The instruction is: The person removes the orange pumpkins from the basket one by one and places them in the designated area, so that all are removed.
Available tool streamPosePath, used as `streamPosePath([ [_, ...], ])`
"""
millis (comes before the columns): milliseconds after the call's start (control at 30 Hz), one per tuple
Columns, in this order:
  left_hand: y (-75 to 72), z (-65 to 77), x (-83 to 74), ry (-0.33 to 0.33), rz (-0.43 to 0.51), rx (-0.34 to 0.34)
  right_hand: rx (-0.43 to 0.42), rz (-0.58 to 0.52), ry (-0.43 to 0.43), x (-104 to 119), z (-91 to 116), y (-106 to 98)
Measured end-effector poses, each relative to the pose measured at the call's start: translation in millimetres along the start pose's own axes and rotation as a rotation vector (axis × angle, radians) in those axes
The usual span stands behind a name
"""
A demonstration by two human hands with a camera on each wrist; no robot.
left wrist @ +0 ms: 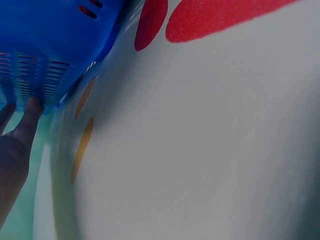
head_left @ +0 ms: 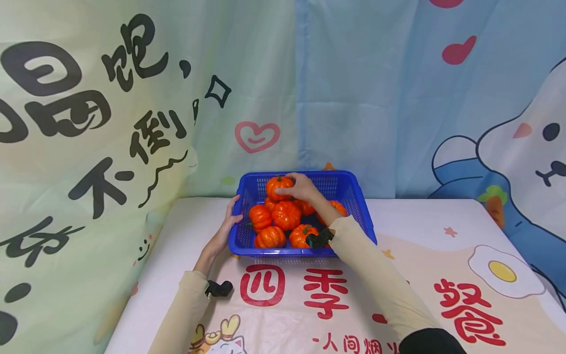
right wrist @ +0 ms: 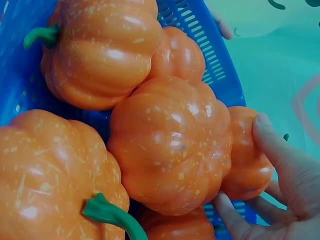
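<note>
The right hand (head_left: 302, 188) holds one orange pumpkin (head_left: 278, 188) in the far left part of a blue basket (head_left: 305, 252); the thumb lies on one side of this pumpkin and the fingers bend around the other, so the grip is closed as far as the fruit allows. Whether the pumpkin touches those under it, I cannot tell. The left hand (head_left: 231, 216) grips the left side of the basket, its thumb at the rim and its fingertips against the slotted outer wall. Inside the basket, more pumpkins (head_left: 286, 215) lie close together, mostly in the left half and the middle, and some show a green stem (head_left: 308, 229). The right forearm, in a beige sleeve (head_left: 376, 270), partly hides the right part of the basket. The basket stands at the far side of a table (head_left: 411, 216), whose cover carries red characters (head_left: 325, 293), before a printed curtain (head_left: 349, 98).
</note>
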State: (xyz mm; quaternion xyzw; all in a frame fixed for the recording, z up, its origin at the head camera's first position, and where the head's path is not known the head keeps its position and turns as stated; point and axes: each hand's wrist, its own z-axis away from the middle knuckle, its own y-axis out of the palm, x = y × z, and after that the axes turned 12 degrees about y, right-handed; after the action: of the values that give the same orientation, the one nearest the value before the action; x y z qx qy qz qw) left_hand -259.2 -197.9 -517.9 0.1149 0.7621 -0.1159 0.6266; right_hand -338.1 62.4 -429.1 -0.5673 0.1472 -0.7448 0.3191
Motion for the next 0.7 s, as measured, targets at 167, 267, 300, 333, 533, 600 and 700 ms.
streamPosePath([
  [167,1.2,0.3,1.9,-0.004,-0.008,-0.005,-0.017,0.014,-0.007,0.3,6.3,-3.3],
  [267,1.8,1.6,2.3,-0.002,-0.027,-0.008,-0.016,0.014,-0.023,1.8,13.9,-7.4],
  [300,1.9,1.8,2.4,0.001,-0.035,-0.007,-0.012,0.008,-0.027,2.3,17.0,-9.2],
  [333,2.0,1.9,2.3,0.004,-0.036,-0.005,-0.008,0.003,-0.026,3.0,20.4,-11.3],
  [533,1.6,0.7,1.2,0.021,-0.014,-0.023,-0.001,-0.019,-0.027,5.1,41.8,-21.3],
  [600,1.4,0.7,0.6,0.021,-0.019,-0.026,-0.006,-0.01,-0.033,3.6,50.0,-23.7],
  [700,1.6,1.5,0.5,0.023,-0.026,-0.019,-0.015,0.0,-0.043,-1.1,65.2,-27.1],
])
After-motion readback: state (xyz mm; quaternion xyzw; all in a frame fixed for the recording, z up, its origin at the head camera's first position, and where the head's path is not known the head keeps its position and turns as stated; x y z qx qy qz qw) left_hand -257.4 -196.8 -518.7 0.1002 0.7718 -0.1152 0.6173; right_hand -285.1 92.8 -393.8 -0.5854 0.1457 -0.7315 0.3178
